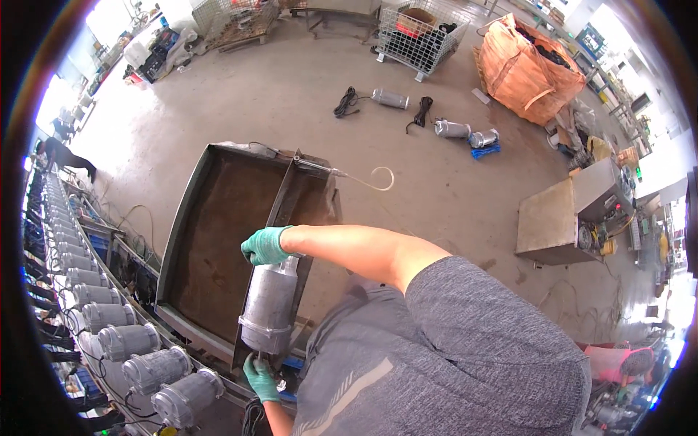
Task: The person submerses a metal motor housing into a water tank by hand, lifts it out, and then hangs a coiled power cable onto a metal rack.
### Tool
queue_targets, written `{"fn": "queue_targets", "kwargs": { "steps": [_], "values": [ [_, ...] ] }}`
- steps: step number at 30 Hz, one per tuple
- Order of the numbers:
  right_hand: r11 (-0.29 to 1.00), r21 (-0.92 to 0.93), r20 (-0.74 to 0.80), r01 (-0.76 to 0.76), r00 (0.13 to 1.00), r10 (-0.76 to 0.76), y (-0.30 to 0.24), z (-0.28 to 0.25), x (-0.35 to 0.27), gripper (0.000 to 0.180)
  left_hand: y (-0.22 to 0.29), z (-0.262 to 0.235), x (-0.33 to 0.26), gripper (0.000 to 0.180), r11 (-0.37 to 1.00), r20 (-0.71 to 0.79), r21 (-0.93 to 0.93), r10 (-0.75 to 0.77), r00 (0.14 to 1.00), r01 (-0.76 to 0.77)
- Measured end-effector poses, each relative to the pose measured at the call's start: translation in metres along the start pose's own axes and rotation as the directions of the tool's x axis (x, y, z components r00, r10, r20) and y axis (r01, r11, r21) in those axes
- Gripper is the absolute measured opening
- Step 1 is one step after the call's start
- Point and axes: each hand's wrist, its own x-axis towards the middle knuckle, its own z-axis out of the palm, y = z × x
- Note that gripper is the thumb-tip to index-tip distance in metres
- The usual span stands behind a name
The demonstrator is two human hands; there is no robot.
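A silvery cylindrical motor housing (269,301) lies along the right edge of a brown metal bench with raised rim (183,227). My right hand (267,245), in a green glove, is curled closed at its far end. At the near end my left hand (262,378), also green-gloved, reaches up from below. Its fingers are bent around a small part at the motor's end; the grip is partly hidden. A slim metal nozzle tool (316,167) with a curled clear hose (385,182) rests at the bench's far corner.
Similar motors (131,341) stand in a long row at left, cables beside them. On the floor ahead lie more motors (390,99) and black cable coils (347,102). A wire cage (422,43), an orange bulk bag (527,73) and a metal cabinet (549,221) stand beyond.
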Motion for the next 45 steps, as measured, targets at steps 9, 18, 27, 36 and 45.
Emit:
{"fn": "queue_targets", "kwargs": {
  "steps": [9, 18, 27, 36, 45],
  "values": [
    [1.0, 0.018, 0.011, 0.007, 1.0, -0.007, 0.01, 0.007, 0.01, 0.024, 0.013, 0.013, 0.002, 0.03, 0.848, -0.062, -0.391, -0.411, 0.909, 0.357],
    [0.999, 0.03, 0.045, -0.031, 0.999, 0.03, -0.002, -0.001, 0.003, 0.024, -0.012, -0.01, -0.023, 0.024, 0.801, 0.149, -0.474, -0.337, 0.93, 0.366],
    [1.0, 0.01, 0.015, 0.011, 1.0, -0.011, 0.004, -0.003, 0.003, 0.023, -0.002, 0.011, 0.0, 0.054, 0.615, 0.067, -0.412, -0.716, 0.695, 0.673],
    [1.0, 0.018, 0.041, -0.006, 0.999, 0.005, -0.007, -0.003, 0.003, 0.026, -0.045, -0.013, -0.01, 0.05, 0.544, 0.321, -0.554, -0.558, 0.765, 0.63],
    [0.956, 0.226, 0.099, -0.187, 0.981, 0.168, -0.004, -0.012, -0.007, 0.02, -0.006, -0.025, -0.009, 0.047, 0.724, -0.058, -0.337, -0.654, 0.754, 0.602]
  ]
}}
